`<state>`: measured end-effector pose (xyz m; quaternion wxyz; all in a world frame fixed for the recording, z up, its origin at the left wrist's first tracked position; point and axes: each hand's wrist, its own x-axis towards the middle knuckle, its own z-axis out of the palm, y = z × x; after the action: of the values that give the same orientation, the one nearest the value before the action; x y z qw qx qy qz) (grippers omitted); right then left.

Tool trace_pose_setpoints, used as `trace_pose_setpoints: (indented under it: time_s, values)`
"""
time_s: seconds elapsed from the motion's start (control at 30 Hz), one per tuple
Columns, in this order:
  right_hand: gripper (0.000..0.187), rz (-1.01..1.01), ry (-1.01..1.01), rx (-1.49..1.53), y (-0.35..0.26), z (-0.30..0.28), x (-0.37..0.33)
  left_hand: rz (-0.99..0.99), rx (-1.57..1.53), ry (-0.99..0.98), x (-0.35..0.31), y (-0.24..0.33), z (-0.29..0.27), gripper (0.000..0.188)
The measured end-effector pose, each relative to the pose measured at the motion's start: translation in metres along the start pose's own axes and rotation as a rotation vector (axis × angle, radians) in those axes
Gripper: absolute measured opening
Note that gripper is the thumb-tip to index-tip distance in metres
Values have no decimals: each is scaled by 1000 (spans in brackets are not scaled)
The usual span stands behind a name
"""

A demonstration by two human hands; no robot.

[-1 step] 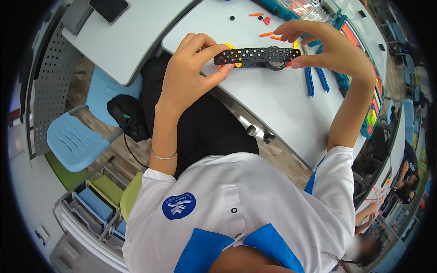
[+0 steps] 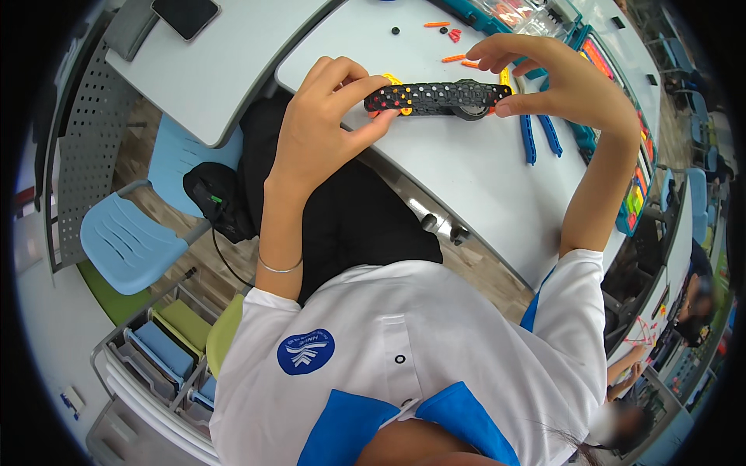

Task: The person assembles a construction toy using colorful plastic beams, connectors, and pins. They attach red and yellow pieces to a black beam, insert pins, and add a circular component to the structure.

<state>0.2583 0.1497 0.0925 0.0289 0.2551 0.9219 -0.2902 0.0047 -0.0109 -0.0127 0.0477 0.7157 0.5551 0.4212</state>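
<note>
A toy crawler track model [image 2: 435, 98], with a black studded belt and grey-black wheels, is held up over the near edge of the white table. Its left end, with yellow and red parts, is pinched between the thumb and fingers of my left hand [image 2: 326, 116]. At the other end is my right hand [image 2: 556, 81]: the thumb lies against or very near the belt's right end, and the other fingers are spread beyond its far side. Two blue beams [image 2: 528, 140] rest on the table below my right hand. The belt hides part of the model's underside.
Orange pegs [image 2: 454, 58] and small black round pieces [image 2: 395, 31] lie on the white table [image 2: 474, 171]. Teal parts cases [image 2: 639, 202] stand along its right and far sides. A phone [image 2: 186, 15] sits on the left table. Blue chairs [image 2: 128, 241] stand at left; people work at far right.
</note>
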Motion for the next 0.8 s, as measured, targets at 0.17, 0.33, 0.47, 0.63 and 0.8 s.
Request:
trace_pose_setpoints:
  time_s: [0.17, 0.33, 0.47, 0.63, 0.8]
  values:
    - [41, -12, 48, 4, 17, -3, 10, 0, -4, 5, 2, -3, 0, 28]
    - [34, 55, 159, -48, 52, 4, 22, -39, -53, -36, 4, -7, 1, 30]
    - [33, 77, 130, -13, 59, 8, 27, -82, -85, -68, 4, -7, 2, 28]
    - [25, 93, 166, -81, 79, 8, 34, -37, -100, 31, 6, -10, -3, 30]
    - [20, 272, 158, -226, 70, 22, 39, -367, -615, 309, -5, -17, -5, 27]
